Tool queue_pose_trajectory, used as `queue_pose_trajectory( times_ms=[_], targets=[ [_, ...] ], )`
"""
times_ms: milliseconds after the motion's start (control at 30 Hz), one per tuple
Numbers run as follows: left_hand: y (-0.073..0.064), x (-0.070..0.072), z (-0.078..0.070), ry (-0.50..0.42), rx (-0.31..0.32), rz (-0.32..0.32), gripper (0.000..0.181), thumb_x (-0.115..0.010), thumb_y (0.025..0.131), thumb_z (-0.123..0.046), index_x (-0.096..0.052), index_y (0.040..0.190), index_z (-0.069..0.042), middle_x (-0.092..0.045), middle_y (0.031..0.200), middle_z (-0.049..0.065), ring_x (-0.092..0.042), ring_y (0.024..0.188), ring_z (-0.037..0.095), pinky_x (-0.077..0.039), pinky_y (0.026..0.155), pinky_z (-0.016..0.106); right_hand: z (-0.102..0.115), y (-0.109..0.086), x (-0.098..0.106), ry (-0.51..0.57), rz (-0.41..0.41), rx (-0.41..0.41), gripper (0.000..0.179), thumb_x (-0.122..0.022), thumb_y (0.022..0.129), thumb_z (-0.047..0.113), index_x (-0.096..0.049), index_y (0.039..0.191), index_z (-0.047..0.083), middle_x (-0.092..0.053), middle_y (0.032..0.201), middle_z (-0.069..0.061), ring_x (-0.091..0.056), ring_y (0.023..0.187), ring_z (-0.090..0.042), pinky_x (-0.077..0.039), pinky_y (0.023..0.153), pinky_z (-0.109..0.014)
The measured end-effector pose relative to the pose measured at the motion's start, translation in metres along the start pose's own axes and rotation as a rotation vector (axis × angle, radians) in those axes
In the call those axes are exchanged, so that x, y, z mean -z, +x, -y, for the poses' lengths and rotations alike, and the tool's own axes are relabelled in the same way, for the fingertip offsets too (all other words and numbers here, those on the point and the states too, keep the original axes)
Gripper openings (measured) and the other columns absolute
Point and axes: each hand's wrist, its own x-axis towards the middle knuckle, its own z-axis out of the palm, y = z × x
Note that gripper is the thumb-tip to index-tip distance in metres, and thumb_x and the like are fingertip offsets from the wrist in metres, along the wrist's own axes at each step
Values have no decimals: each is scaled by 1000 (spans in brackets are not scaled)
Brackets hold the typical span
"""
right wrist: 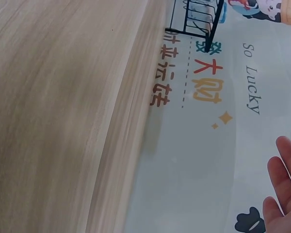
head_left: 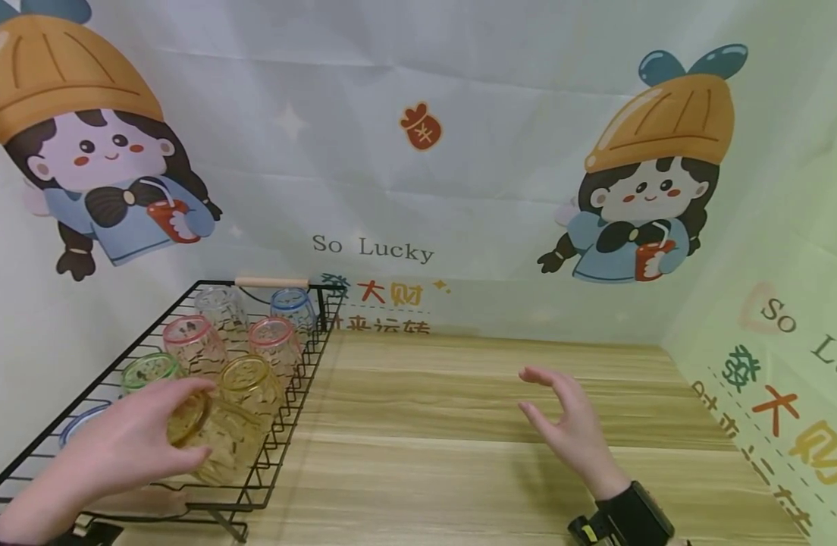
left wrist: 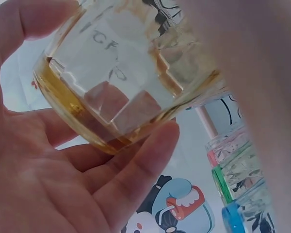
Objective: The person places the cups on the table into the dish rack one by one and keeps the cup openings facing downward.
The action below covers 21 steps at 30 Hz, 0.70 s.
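Note:
My left hand [head_left: 128, 436] holds a yellow-tinted clear glass [head_left: 230, 447] tilted over the near end of a black wire rack [head_left: 282, 462]. In the left wrist view, thumb and fingers curl around the end of the yellow glass [left wrist: 111, 77] that has a thick amber band. Another yellow glass [head_left: 249, 379] stands on the rack just behind it. A green-ringed glass [head_left: 152, 370] and a blue-ringed glass [head_left: 84, 421] are beside and partly behind the left hand. My right hand [head_left: 572, 425] is above the wooden tabletop, thumb and fingers apart, holding nothing.
Farther back on the rack stand two pink-ringed glasses, one left [head_left: 193, 341] and one right [head_left: 275, 341], a clear glass [head_left: 221, 307] and a blue-ringed glass [head_left: 292, 303]. The rack has a wooden handle [head_left: 271, 282]. A printed backdrop [head_left: 487, 227] borders the wooden tabletop [head_left: 418, 470].

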Motion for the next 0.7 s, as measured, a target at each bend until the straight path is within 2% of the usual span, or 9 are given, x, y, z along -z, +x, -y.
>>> queue_pose_trajectory(
  times_ms=[267,467,700],
  targets=[
    [1,-6,2,13,-11,24,83,-81,63,-44,-54,130,-4,-61,122,23,-60,104,40,-55,77,55,1,0,0,0,1,15,47,-76,72,-1,-61,116,-1,-69,110,-10,-59,101,-25,-40,98,-19],
    [2,-11,-3,26,-14,35,83,-81,60,-42,-54,129,-4,-62,123,21,-62,103,38,-56,77,54,0,-1,-2,2,11,4,47,-77,71,-1,-61,116,-1,-68,110,-9,-58,103,-23,-37,100,-14],
    [3,-15,-8,33,-1,59,80,-80,61,-41,-53,128,-5,-64,119,17,-64,99,33,-57,73,50,0,-2,-2,14,17,8,47,-76,72,-2,-61,116,-1,-68,111,-8,-57,105,-20,-38,97,-15]
  ],
)
